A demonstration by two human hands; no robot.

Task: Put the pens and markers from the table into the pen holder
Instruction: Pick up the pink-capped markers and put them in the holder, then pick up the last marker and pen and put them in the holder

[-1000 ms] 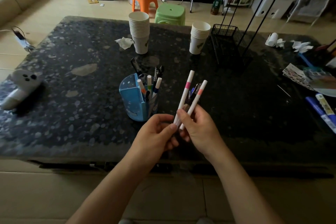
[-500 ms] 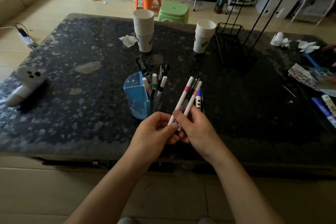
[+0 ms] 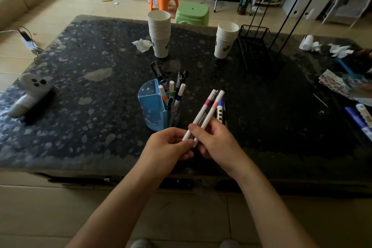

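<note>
A blue pen holder (image 3: 153,106) stands on the dark speckled table (image 3: 90,106), with several pens and markers upright in it. Just right of it, my right hand (image 3: 217,143) grips a bundle of pens (image 3: 209,110): two white markers with pink and orange bands, a dark pen between them, and a blue-and-white marker behind. My left hand (image 3: 169,147) pinches the lower ends of the white markers. The bundle tilts up and to the right. More markers (image 3: 360,117) lie at the table's right edge.
Two stacks of paper cups (image 3: 160,32) (image 3: 225,39) stand at the back, beside a black wire rack (image 3: 259,46). Crumpled tissues (image 3: 142,44) and papers (image 3: 338,84) lie around. A white toy (image 3: 28,92) rests at the left edge. Stools stand beyond the table.
The bundle of pens has tilted lower and slid slightly right of the holder. Both hands stay together on it.
</note>
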